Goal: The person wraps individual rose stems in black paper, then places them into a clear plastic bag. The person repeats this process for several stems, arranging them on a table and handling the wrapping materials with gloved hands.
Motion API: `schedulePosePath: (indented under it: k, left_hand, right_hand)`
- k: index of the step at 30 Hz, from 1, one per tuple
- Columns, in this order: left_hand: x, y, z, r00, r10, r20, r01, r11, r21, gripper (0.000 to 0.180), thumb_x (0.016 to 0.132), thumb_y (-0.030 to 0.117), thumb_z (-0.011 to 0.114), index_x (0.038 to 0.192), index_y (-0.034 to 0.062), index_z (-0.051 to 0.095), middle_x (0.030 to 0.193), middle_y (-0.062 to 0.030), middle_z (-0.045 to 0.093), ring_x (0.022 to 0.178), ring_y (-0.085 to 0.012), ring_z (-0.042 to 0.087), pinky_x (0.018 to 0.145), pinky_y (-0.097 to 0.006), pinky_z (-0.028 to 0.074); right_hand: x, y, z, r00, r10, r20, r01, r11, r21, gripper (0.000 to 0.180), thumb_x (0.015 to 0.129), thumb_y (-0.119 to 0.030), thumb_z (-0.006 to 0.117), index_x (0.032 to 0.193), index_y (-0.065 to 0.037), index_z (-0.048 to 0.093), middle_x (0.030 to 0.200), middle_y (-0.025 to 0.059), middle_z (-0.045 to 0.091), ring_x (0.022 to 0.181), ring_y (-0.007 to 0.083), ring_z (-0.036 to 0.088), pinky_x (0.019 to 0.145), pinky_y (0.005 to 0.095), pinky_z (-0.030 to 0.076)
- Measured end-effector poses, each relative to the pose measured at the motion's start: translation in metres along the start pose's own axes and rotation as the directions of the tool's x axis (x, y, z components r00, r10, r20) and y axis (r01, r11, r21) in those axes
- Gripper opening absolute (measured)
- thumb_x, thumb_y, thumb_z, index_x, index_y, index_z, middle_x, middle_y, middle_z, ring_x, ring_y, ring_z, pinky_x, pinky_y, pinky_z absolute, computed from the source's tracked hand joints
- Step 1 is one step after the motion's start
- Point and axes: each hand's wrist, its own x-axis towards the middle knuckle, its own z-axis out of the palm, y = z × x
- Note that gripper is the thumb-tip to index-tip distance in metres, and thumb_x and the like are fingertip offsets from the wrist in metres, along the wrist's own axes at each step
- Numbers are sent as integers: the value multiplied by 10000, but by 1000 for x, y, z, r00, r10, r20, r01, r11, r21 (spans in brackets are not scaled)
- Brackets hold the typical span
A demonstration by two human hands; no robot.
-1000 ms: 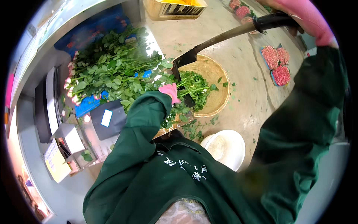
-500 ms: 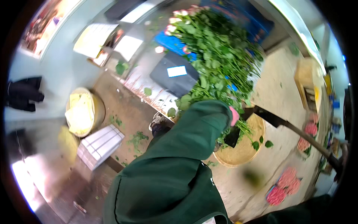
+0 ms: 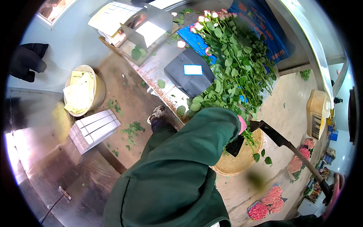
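My left arm, in a green sleeve, reaches over the end of the table. Only a pink patch of my left hand [image 3: 242,125] shows past the cuff, the fingers mostly hidden. Leafy rose stems [image 3: 249,140] come out from it beside a dark cutter blade [image 3: 271,133]. From that blade a long handle [image 3: 308,164] slants toward the right rim. There my right hand [image 3: 335,189] is closed round its end, partly cut off by the picture's edge. A heap of pink-and-white roses [image 3: 230,60] with long green stems lies on the table, beyond my left hand.
Under the cutter stands a round tan tub [image 3: 242,160]. A grey cover with a white label [image 3: 185,81] sits on the table [image 3: 151,75]. Bunches of pink flowers [image 3: 270,202] lie on the floor at right. At left are a strapped white stack [image 3: 94,128] and a bin [image 3: 99,92].
The whole view has shifted and turned a little. The cutter handle slants more steeply downward, and my right hand on its end has come into sight. My left hand stays by the blade.
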Motion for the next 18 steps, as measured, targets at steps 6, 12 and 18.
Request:
schedulePosePath:
  k: [6,12,18]
  left_hand:
    - [19,-24,2,875,293,386,-219,950,-224,212,688,265,755,820,99,764,832,-99,715,795,-279,690,649,-427,538]
    - [3,-22,-43,980,-22,197,24,1000,-12,262,722,195,599,890,32,718,817,-163,712,768,-348,698,663,-460,552]
    - [5,1,-11,998,23,51,-26,997,67,277,803,218,580,1013,45,633,944,-196,701,891,-367,685,766,-468,535]
  right_hand:
    - [-79,-124,24,891,446,82,-453,864,220,333,937,-217,643,1240,-78,639,1254,167,622,1081,303,626,918,366,496]
    - [-222,-118,143,795,183,579,-469,791,393,439,857,-184,669,1257,-44,555,1104,162,649,939,255,639,829,361,507]
    - [-415,-200,569,476,476,740,-876,329,352,519,860,-398,651,1231,-66,507,1040,231,654,1026,438,623,878,491,491]
